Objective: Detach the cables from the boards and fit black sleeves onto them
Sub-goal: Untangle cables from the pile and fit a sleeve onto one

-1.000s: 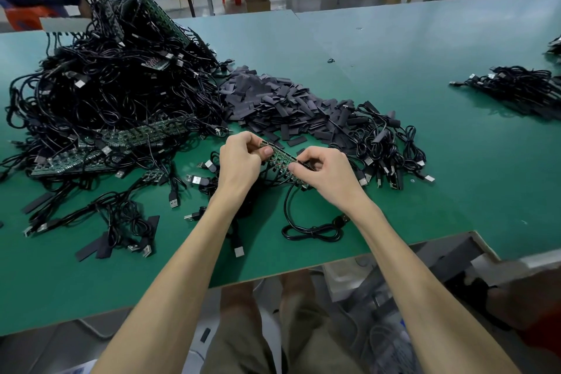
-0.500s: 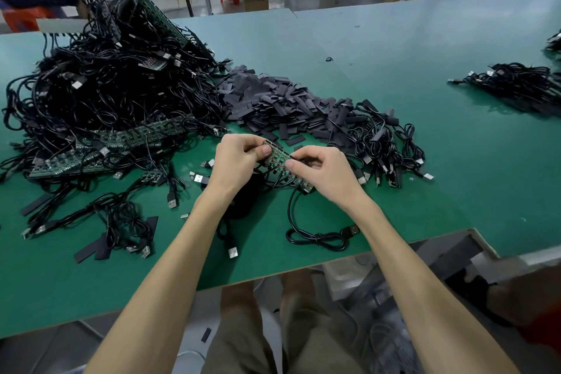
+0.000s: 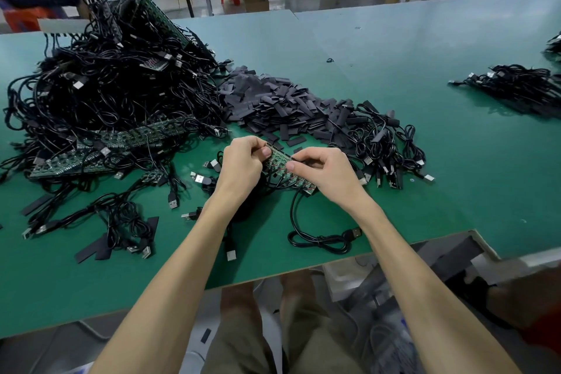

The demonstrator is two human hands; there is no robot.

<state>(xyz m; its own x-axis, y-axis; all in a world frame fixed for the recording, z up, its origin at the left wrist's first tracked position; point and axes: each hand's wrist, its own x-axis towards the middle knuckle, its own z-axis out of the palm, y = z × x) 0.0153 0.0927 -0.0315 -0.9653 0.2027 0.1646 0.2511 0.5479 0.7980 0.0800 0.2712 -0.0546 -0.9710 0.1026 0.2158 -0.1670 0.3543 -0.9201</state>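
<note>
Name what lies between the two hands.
In the head view, a narrow green board spans the gap: the left hand pinches its far end, the right hand pinches it nearer, black cables hanging below it.

We see a green tabletop (image 3: 379, 48) bearing a large tangle of cables and boards (image 3: 106, 94), a sleeve heap (image 3: 273, 106) beside it, and a smaller cable bundle (image 3: 516, 85) well apart.
</note>
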